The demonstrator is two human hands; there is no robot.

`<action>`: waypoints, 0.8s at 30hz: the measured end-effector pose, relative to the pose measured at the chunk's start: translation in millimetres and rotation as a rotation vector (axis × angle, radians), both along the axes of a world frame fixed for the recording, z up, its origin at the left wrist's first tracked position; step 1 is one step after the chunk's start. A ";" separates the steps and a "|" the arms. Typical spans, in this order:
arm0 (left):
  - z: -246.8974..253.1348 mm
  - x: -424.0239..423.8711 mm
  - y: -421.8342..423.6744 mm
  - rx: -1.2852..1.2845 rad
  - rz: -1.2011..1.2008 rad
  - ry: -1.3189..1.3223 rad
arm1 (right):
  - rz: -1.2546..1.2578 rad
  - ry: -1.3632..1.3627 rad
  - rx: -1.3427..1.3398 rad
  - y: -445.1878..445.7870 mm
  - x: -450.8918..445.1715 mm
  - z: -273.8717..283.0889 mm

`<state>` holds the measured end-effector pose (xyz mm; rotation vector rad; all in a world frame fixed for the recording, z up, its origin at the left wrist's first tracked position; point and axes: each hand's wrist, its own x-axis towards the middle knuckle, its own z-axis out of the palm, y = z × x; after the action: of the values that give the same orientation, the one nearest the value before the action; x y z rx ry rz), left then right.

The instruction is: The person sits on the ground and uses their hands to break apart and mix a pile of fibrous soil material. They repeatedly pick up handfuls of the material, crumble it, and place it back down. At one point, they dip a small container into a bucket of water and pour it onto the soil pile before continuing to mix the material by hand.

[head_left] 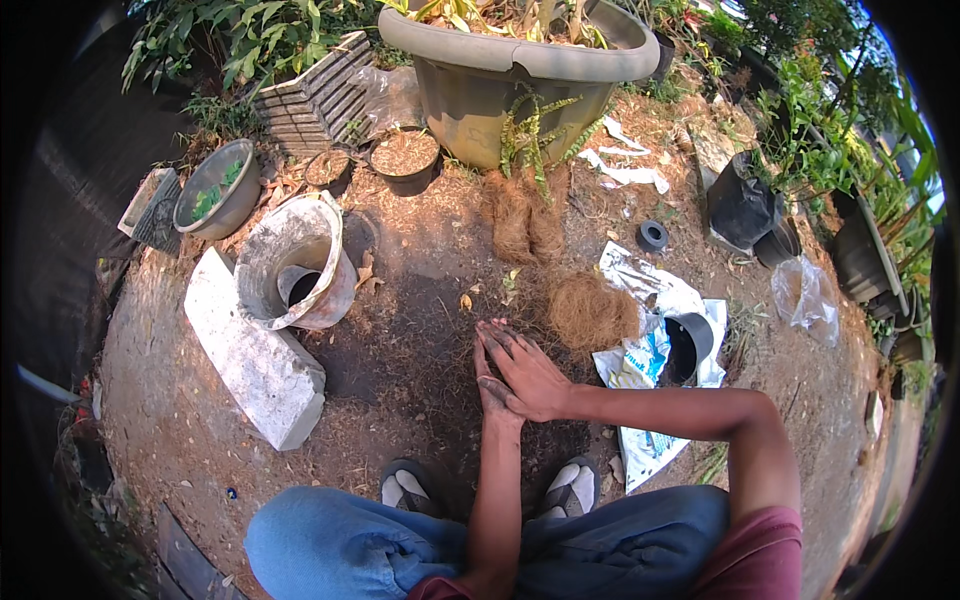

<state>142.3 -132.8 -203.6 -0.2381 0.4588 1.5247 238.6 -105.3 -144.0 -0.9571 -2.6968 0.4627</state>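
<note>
My right hand (534, 379) lies flat across my left hand (489, 386), palm against palm, with fingers stretched out. Dark soil smudges the fingers of both. No object shows in either hand, though the space between the palms is hidden. Beneath them is dark soil (427, 360) strewn with brown fibres. Just right of my fingertips rests a clump of coconut fibre (592, 309). Beyond it, longer fibre bundles (525, 221) lean toward the large planter (517, 112). A printed plastic bag (637, 367) lies to the right, with a black pot (690, 349) on it.
At left, a whitish bucket (337, 289) stands by a pale stone block (255, 360). A grey basin (244, 199) and small pots (409, 180) sit farther back. Toward the right are a black ring (652, 236), a black plant bag (742, 199) and clear plastic (806, 300).
</note>
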 end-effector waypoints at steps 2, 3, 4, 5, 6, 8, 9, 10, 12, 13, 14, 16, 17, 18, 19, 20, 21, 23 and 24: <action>3.0 -1.1 -4.1 -0.012 0.016 -0.010 | -0.110 0.109 -0.134 -0.6 -1.4 -3.5; 9.6 0.2 -5.7 -0.029 0.022 -0.014 | -0.167 0.163 -0.200 -0.2 -2.0 -2.0; 16.3 2.3 -6.2 -0.064 0.028 0.003 | -0.187 0.150 -0.234 1.5 -0.4 0.1; 22.9 4.4 -6.7 -0.099 0.032 0.020 | -0.206 0.138 -0.268 4.3 2.5 2.6; 27.7 7.0 -6.8 -0.132 0.039 0.037 | -0.223 0.126 -0.299 5.9 4.3 4.2; 30.1 12.2 -6.3 -0.267 0.064 0.103 | -0.255 0.157 -0.313 6.5 5.1 2.5; 28.5 13.9 -6.9 -0.336 0.076 0.137 | -0.271 0.174 -0.321 6.7 6.0 -0.6; 25.8 14.0 -8.1 -0.298 0.062 0.096 | -0.250 0.203 -0.305 7.5 7.8 -3.5; 22.8 12.0 -9.9 -0.221 0.036 0.016 | -0.205 0.263 -0.273 9.8 11.3 -8.0; 22.7 12.3 -10.0 -0.193 0.047 0.009 | -0.199 0.286 -0.261 10.9 12.0 -9.9; 22.6 13.2 -10.5 -0.165 0.058 0.003 | -0.194 0.309 -0.248 12.1 12.9 -11.8; 20.2 14.5 -10.7 -0.128 0.074 0.012 | -0.204 0.338 -0.231 12.7 12.6 -13.1; 18.9 14.8 -9.1 -0.117 0.078 0.030 | -0.220 0.346 -0.226 12.8 11.9 -13.9; 19.4 15.7 -8.4 -0.117 0.080 0.045 | -0.238 0.352 -0.221 12.9 11.7 -13.8; 20.1 16.7 -7.5 -0.117 0.082 0.059 | -0.250 0.355 -0.207 13.0 11.0 -13.8; 20.8 17.6 -7.4 -0.126 0.084 0.071 | -0.263 0.357 -0.194 13.3 9.8 -13.8; 21.3 17.5 -7.3 -0.134 0.086 0.083 | -0.274 0.360 -0.179 13.7 8.4 -11.5; 22.4 16.0 -8.6 -0.091 0.060 0.079 | -0.275 0.327 -0.234 15.3 7.6 -5.6; 28.5 16.2 -8.3 -0.072 0.044 0.076 | -0.279 0.309 -0.263 16.9 9.1 -4.9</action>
<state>158.6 -141.1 -175.1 -0.2478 0.5725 1.5658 247.7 -88.4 -148.9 -1.1966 -2.2225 0.8426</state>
